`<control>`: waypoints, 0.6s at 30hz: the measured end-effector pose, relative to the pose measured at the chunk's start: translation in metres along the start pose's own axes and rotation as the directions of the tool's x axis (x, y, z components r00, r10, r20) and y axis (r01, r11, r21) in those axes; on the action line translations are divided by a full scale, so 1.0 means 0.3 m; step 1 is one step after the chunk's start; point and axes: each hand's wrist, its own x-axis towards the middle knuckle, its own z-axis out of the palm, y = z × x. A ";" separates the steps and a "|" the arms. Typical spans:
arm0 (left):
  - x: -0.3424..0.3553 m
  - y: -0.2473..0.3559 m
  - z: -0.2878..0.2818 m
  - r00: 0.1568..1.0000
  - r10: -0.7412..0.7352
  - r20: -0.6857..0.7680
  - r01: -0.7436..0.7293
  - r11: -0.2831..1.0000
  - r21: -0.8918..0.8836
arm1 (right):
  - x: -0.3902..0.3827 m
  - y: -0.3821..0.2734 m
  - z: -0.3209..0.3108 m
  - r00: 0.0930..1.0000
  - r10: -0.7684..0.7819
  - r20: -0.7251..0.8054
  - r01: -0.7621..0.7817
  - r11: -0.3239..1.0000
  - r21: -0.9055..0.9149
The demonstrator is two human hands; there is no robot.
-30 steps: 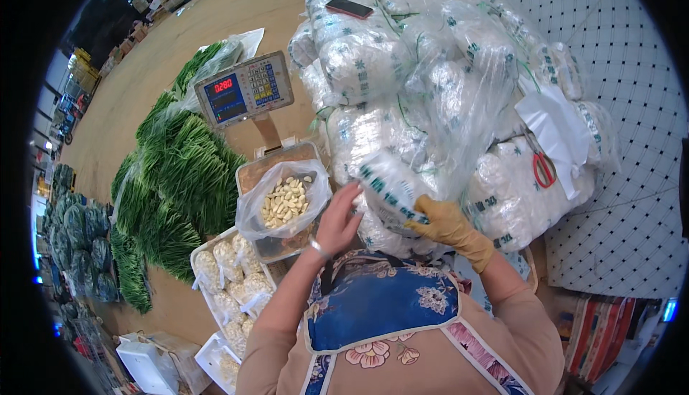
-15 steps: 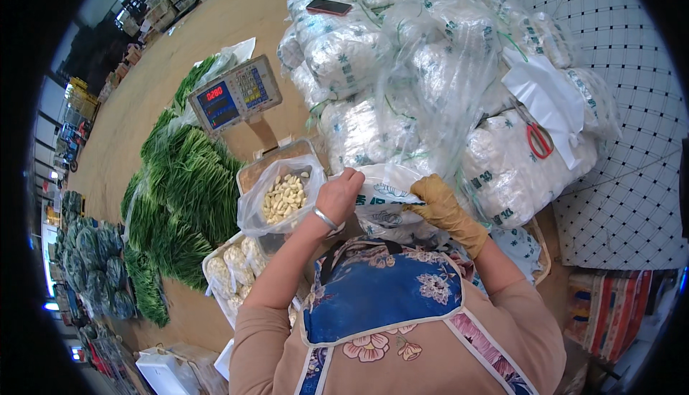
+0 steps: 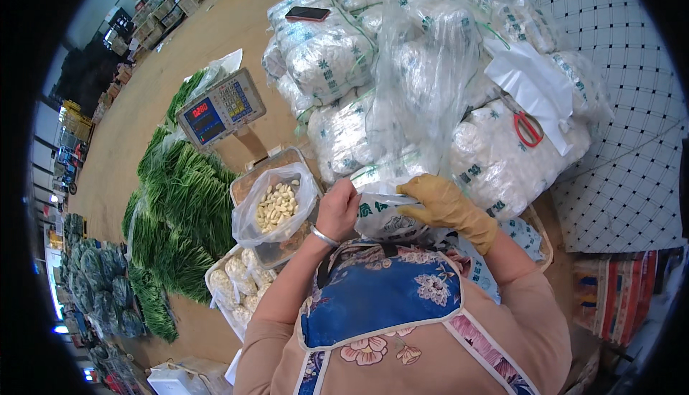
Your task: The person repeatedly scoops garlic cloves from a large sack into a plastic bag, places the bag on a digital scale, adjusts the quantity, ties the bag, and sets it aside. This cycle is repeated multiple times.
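Observation:
Between my hands, in front of my apron, hangs a translucent plastic bag (image 3: 387,217) with green print. My bare left hand (image 3: 336,210), with a silver bracelet at the wrist, is closed in a fist on the bag's left edge. My right hand (image 3: 453,212) wears a yellow-brown glove and grips the right edge, fingers over the rim and thumb below. Left of my left hand, an open clear bag of peeled garlic cloves (image 3: 276,208) sits on the tray (image 3: 293,159) of a scale. The scale's display (image 3: 221,111) stands behind it, lit in red.
Ahead rises a big pile of filled plastic bags (image 3: 344,57), with a phone (image 3: 307,14), red-handled scissors (image 3: 529,129) and a white sheet (image 3: 535,79) on top. Green stalks (image 3: 179,194) lie at left. A crate of bagged garlic (image 3: 240,280) stands near my left elbow.
My view has shifted slightly, so the scale and pile appear further left. Both hands have drawn the bag lower and closer to my apron, and its mouth looks less widely spread.

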 end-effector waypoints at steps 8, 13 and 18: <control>0.051 0.066 0.024 0.981 0.085 0.173 -0.128 0.958 0.258 | 0.071 0.017 0.088 0.990 -0.132 -0.055 0.119 0.973 -0.195; 0.068 0.046 0.068 0.965 0.149 0.214 -0.216 0.917 0.335 | 0.074 0.039 0.114 0.990 -0.131 -0.056 0.114 0.963 -0.243; 0.062 0.031 0.097 0.969 0.221 0.108 -0.244 0.920 0.308 | 0.089 0.009 0.109 0.997 0.041 -0.068 -0.051 0.987 -0.154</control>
